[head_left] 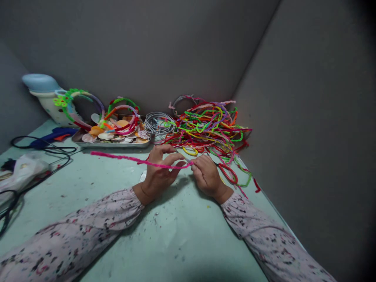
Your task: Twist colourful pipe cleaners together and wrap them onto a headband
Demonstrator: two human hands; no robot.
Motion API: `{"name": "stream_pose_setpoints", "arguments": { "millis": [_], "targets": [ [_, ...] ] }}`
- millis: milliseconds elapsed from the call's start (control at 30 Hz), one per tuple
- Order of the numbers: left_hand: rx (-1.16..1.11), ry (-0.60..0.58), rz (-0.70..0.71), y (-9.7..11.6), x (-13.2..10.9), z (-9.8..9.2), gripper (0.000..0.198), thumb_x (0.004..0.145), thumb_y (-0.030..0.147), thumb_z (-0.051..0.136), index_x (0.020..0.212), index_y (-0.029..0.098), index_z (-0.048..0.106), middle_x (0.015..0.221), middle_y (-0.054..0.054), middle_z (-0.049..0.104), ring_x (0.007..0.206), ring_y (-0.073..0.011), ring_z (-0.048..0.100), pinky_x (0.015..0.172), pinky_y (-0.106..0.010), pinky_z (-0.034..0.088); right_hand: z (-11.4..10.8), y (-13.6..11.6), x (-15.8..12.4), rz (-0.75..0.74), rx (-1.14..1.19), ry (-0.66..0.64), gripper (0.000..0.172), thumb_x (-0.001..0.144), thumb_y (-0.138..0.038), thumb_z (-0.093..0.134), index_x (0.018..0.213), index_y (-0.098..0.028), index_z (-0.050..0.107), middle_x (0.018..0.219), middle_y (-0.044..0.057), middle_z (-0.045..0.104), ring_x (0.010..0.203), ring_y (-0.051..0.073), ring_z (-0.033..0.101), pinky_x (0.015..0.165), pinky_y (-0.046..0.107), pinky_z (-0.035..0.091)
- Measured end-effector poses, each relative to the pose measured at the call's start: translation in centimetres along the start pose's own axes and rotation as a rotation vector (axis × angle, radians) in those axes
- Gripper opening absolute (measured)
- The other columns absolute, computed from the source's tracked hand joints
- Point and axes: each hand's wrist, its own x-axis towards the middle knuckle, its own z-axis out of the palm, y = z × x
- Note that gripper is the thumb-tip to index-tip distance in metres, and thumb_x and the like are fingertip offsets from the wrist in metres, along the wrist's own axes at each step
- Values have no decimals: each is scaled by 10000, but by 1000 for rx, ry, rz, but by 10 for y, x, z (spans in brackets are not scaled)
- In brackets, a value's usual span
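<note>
A bright pink pipe cleaner (123, 157) stretches level above the table, its free end pointing left. My left hand (158, 170) has its fingers curled around the pipe cleaner partway along. My right hand (207, 174) pinches the pipe cleaner's other end, where it meets a thin grey wire (184, 156). The wire runs up and left past my left fingertips; the rest of it is hidden behind the hands. Beside my right wrist lies a red loop (228, 174), which looks like a scissor handle.
Behind my hands are a tangled pile of coloured pipe cleaners (208, 121) and a coil of grey wire (160, 122). A metal tray (117, 145) holds shells and wrapped hoops. Farther left are a blue tool (51, 137), a blue-lidded container (44, 98), black cable (69, 160) and a plastic bag (29, 170).
</note>
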Motion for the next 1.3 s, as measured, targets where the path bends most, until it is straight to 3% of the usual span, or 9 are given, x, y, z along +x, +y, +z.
{"name": "stream_pose_setpoints", "arguments": {
  "millis": [67,133,300,600,1300],
  "targets": [
    [100,18,1,0,0,1,226,799,310,665,1020,261,672,1153,-79,544,1102,-238,503,943,-402,410,0,0,0,2,-9,-20,195,928,-226,376,925,-195,568,813,60,586,807,208,499,756,370,377],
    [154,-36,52,-3,0,2,237,807,317,656,1040,280,674,1191,-76,548,1124,-247,494,950,-414,376,0,0,0,-3,-13,-31,195,928,-228,375,921,-193,568,816,62,591,806,209,499,757,370,374],
    [167,-140,129,-11,1,5,173,846,343,612,994,291,686,1038,-47,642,991,-223,547,892,-400,345,0,-2,1,-15,-17,-49,190,935,-217,375,912,-192,562,820,62,598,803,206,494,753,365,366],
    [132,-158,155,-11,3,4,119,851,333,618,930,270,680,909,-24,677,917,-211,556,900,-404,316,2,1,-1,-18,-14,-69,188,941,-226,374,939,-194,559,856,65,600,840,209,495,776,370,369],
    [81,-145,259,-22,5,5,168,846,390,625,839,229,675,816,-10,681,844,-176,568,860,-366,327,3,2,-2,-49,-21,-83,181,909,-186,402,975,-179,569,875,78,607,845,217,484,777,375,366]
  ]
}}
